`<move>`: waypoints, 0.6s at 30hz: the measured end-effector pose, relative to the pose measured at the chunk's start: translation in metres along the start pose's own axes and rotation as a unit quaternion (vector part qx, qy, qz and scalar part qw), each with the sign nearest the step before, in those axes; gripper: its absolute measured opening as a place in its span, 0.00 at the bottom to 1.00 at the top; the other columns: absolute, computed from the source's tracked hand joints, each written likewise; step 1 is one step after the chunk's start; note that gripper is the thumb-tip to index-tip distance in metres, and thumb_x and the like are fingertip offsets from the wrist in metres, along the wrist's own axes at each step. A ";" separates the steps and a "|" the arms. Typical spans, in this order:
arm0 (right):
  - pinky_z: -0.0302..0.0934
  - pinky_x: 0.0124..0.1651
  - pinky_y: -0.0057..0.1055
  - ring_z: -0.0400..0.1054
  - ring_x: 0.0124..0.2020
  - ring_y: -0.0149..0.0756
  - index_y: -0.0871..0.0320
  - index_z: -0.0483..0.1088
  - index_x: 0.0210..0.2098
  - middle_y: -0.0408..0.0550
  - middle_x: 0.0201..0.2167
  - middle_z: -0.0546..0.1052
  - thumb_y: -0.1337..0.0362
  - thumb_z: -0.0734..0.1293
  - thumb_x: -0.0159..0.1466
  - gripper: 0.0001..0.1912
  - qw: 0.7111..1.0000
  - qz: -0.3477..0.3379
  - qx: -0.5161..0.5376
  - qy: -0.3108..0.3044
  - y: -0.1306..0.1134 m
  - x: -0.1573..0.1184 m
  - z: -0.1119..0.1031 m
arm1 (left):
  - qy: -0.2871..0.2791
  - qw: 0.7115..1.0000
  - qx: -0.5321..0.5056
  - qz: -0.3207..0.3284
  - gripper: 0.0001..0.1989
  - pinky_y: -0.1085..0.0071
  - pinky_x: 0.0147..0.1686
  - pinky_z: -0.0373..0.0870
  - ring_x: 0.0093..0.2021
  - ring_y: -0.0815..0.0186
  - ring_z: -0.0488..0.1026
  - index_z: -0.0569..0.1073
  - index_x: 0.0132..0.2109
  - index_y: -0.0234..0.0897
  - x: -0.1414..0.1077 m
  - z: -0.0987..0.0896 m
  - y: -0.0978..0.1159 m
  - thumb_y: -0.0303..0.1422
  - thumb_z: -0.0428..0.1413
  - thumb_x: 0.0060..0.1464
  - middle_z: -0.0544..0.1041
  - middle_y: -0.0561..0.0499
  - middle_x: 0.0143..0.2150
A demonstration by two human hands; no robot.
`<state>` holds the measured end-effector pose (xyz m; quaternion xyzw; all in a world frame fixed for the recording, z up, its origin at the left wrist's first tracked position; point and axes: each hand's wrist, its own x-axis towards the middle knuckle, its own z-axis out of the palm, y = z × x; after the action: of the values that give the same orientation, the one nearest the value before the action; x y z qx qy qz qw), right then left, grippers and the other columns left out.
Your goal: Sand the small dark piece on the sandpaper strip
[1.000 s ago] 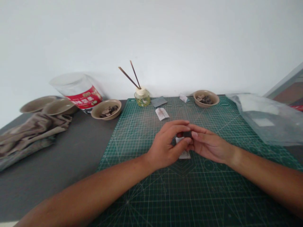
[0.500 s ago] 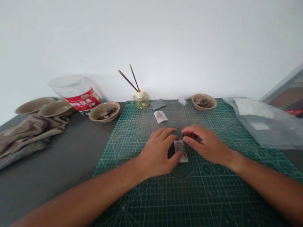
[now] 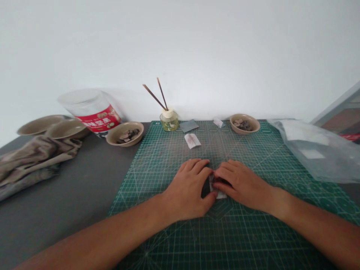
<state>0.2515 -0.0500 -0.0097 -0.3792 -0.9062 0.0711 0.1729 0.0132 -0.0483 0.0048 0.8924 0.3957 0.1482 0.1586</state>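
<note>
A small whitish sheet, perhaps sandpaper, with a grey-brown smudged face [image 3: 221, 195] lies flat on the green cutting mat [image 3: 180, 243], mostly covered by my hands. My left hand [image 3: 191, 189] rests at its left side, fingers spread, with thumb and index fingertip pressing at the sheet's edge. My right hand [image 3: 242, 183] is closed over the sheet, its fingertips close to the left ones. The small dark piece pinched in it is now almost wholly hidden behind the fingers.
Behind the hands lie a smudged white sheet [image 3: 192, 140], a grey sheet [image 3: 189, 126] and a reed diffuser [image 3: 169, 122]. Bowls of small brown pieces stand right [image 3: 244, 123] and left [image 3: 125, 134]. A plastic tub [image 3: 95, 112], a cloth [image 3: 39, 157] and a clear bag [image 3: 317, 153] flank the mat.
My right hand has moved left and down onto the sheet, covering more of it and the dark piece. My left hand stays nearly in place; the view has shifted slightly.
</note>
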 end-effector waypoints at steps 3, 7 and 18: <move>0.68 0.48 0.46 0.73 0.44 0.47 0.55 0.73 0.46 0.50 0.43 0.79 0.65 0.70 0.76 0.01 1.000 -0.009 0.017 0.008 -0.002 0.000 -0.004 | -0.005 1.000 -0.006 0.002 0.22 0.40 0.77 0.61 0.76 0.43 0.66 0.79 0.59 0.37 0.001 -0.001 -0.001 0.42 0.64 0.62 0.73 0.38 0.74; 0.71 0.54 0.47 0.73 0.50 0.47 0.56 0.72 0.48 0.55 0.49 0.79 0.70 0.67 0.75 0.04 0.996 -0.029 0.068 0.042 -0.004 0.000 -0.013 | -0.011 1.000 -0.015 -0.005 0.25 0.41 0.78 0.61 0.77 0.42 0.65 0.78 0.61 0.35 0.001 -0.003 -0.001 0.40 0.64 0.60 0.73 0.37 0.74; 0.72 0.52 0.45 0.75 0.47 0.45 0.56 0.78 0.47 0.54 0.49 0.83 0.69 0.64 0.78 0.10 0.993 -0.116 0.028 -0.014 0.009 0.000 -0.017 | -0.017 1.000 -0.016 -0.004 0.28 0.43 0.78 0.60 0.75 0.44 0.68 0.78 0.61 0.32 0.003 -0.008 0.000 0.40 0.66 0.57 0.75 0.35 0.72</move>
<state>0.2636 -0.0438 0.0039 -0.2656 -0.9440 0.0815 0.1780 0.0117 -0.0451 0.0127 0.8905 0.3941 0.1390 0.1799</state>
